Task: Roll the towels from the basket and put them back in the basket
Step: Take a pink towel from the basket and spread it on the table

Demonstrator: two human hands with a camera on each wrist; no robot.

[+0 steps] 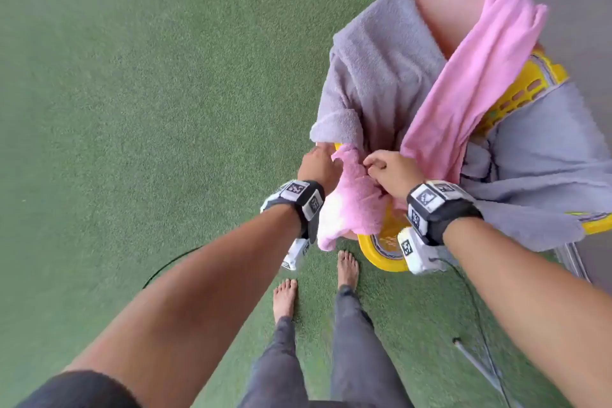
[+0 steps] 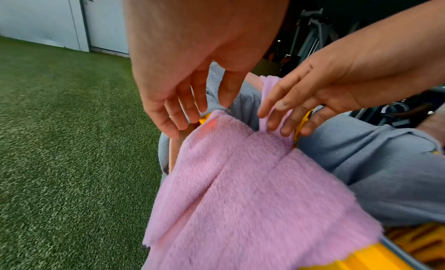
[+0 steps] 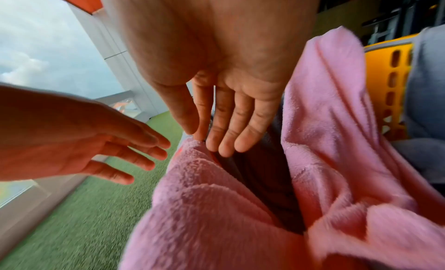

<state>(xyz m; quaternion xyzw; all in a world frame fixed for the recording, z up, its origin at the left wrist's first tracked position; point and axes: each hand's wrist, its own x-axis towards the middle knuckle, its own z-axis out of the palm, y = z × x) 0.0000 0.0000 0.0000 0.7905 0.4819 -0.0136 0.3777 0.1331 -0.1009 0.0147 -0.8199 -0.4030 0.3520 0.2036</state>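
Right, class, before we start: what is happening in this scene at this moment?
A person stands barefoot on green turf over a yellow laundry basket with grey towels and a pink towel draped over it. Both hands reach for the pink towel's near end: the right hand pinches its edge, the left hand hovers beside it, fingers straight. Nothing is rolled yet.

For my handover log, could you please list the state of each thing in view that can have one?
pink towel: unrolled, draped over the basket's near rim.
grey towels: unrolled, hanging over the basket's sides.
yellow basket: upright on the grass, largely covered by towels.
left hand: fingers straight, at the pink towel's edge, gripping nothing.
right hand: thumb and fingertips at a fold of the pink towel; grip unclear.
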